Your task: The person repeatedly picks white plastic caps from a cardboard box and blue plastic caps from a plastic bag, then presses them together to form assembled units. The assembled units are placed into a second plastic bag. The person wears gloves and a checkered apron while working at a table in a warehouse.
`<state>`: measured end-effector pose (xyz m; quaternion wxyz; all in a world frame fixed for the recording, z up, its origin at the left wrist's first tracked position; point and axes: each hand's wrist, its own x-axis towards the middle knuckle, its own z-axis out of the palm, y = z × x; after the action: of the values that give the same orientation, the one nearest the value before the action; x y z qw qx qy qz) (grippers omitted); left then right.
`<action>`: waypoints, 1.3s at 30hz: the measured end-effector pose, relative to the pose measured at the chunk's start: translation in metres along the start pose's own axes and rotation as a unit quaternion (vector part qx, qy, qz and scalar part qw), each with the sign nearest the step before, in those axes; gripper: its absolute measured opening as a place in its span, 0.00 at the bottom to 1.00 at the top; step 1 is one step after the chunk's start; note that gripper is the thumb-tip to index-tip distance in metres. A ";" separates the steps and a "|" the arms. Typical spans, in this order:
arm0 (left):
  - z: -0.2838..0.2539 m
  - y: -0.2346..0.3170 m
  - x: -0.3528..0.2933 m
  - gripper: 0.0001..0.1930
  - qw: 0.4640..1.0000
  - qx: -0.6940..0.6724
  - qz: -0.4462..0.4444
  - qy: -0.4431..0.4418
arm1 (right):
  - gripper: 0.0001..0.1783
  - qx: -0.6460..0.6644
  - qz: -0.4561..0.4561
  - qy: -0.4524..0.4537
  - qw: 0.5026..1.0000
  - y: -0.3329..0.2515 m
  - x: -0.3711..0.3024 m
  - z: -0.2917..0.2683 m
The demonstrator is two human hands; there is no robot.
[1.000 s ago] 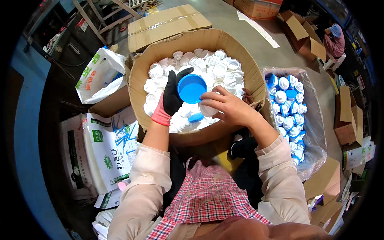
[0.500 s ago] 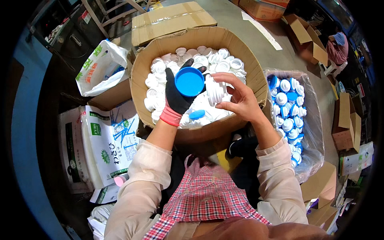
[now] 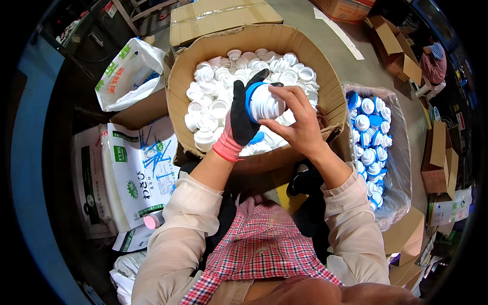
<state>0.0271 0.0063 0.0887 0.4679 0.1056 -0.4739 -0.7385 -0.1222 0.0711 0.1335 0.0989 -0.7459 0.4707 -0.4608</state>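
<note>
My left hand [image 3: 243, 116], in a black glove with a pink cuff, is closed round a round blue cap [image 3: 250, 101] tilted on its side. My bare right hand [image 3: 299, 119] grips a white stepped plastic piece [image 3: 268, 103] between thumb and fingers. The white piece sits against the open side of the blue cap; whether it is fully seated I cannot tell. Both hands are above a large cardboard carton [image 3: 195, 56] full of similar white pieces [image 3: 207, 114]. Another blue cap [image 3: 256, 138] lies among them, partly hidden behind my left hand.
A plastic-lined box [image 3: 399, 168] at right holds many blue-and-white pieces [image 3: 373, 147]. On the left are a white bag [image 3: 122, 84] and a printed sack [image 3: 129, 173] with thin blue sticks [image 3: 156, 157]. A closed carton [image 3: 223, 18] stands behind; a person [image 3: 433, 63] sits at far right.
The blue cap has turned from facing up to standing on its side in my left hand. My right hand has brought the white piece left against it. The view has shifted slightly.
</note>
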 end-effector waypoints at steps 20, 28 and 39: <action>0.009 0.016 -0.004 0.38 0.998 -0.067 0.006 -0.017 | 0.38 0.267 0.177 -0.008 0.947 0.017 0.001 -0.007; -0.014 0.017 -0.006 0.26 0.978 0.199 -0.057 0.027 | 0.34 0.287 0.196 -0.010 0.938 0.031 -0.002 -0.009; -0.025 -0.006 -0.005 0.28 0.938 0.344 -0.040 -0.026 | 0.36 0.164 0.158 -0.031 0.973 0.032 -0.012 -0.040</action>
<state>0.0414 -0.0039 0.0691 0.3609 0.2595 -0.7062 -0.5511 -0.1744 0.0748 0.1300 0.3053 -0.6498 0.4972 -0.4872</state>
